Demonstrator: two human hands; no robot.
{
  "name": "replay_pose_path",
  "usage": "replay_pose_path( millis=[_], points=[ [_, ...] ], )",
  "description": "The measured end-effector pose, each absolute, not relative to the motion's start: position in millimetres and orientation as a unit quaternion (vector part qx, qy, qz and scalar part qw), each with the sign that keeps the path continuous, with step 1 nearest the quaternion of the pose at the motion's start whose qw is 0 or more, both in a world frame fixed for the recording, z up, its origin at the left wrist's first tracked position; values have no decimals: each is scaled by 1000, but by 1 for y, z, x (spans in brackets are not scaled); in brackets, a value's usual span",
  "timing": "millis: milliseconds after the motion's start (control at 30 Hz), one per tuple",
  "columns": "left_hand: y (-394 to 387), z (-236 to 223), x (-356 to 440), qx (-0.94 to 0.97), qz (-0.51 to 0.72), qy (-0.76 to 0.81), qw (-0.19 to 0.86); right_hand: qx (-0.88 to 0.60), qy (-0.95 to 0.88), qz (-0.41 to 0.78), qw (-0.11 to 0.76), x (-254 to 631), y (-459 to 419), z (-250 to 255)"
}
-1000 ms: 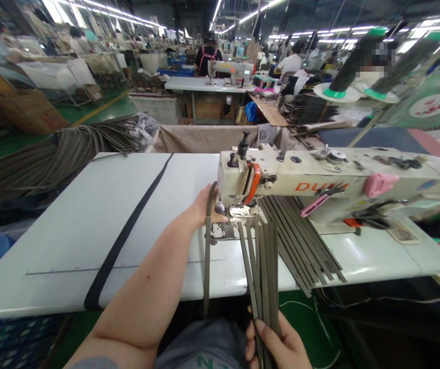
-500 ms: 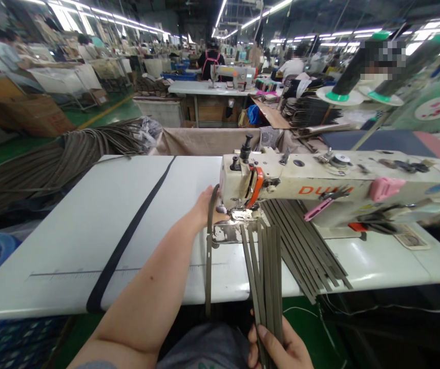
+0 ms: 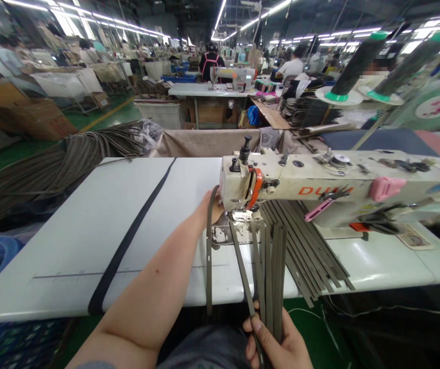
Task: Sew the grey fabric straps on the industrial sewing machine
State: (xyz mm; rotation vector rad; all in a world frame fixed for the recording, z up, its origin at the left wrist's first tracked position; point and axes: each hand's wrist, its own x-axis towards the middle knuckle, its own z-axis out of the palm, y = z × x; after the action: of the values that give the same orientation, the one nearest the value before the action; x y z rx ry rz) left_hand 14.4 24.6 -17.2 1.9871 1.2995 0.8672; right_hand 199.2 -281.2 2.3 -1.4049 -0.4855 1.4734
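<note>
Head cam, left hand: my left hand [image 3: 212, 206] is stretched out far across the table [image 3: 69, 241], right up against the left end of the sewing machine [image 3: 319, 187]. It's resting by the looped strap [image 3: 208, 246], touching its top bend. Can't really tell what the fingers are doing, they're tucked behind the strap and the machine head.

Head cam, right hand: my right hand [image 3: 277, 346] is down at the near edge, below the table. Fingers curled and pressed together around a bundle of olive strips [image 3: 271, 271], thumb on top, pinching them.

Strips: the bundle runs from my grip up and away to the needle plate [image 3: 235, 230]. One strip [image 3: 243, 269] has fanned off to the left of the rest and points at the presser foot.

Looped strap: hangs from the left side of the machine head, over the near table edge, just left of the bundle.

More strips: a loose heap of strips [image 3: 308, 251] lies on the table under the machine arm, right of my bundle, fanning toward the near right.

Table stuff: a black band [image 3: 127, 241] runs diagonally across the white top, well left of my arm.

Far left: a big pile of straps [image 3: 50, 164] off the table's far left corner.

Far background: another person at a machine, blurry.
</note>
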Motion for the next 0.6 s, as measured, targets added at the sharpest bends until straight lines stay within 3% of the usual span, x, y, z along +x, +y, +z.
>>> replay_pose_path(
  millis=[367, 600],
  points=[
    [23, -18, 19, 738, 344, 508, 281, -592, -237, 576, 511, 188, -269, 5],
    [21, -20, 23, 717, 344, 540, 277, -610, -265, 575, 476, 192, -271, 6]
  ],
)
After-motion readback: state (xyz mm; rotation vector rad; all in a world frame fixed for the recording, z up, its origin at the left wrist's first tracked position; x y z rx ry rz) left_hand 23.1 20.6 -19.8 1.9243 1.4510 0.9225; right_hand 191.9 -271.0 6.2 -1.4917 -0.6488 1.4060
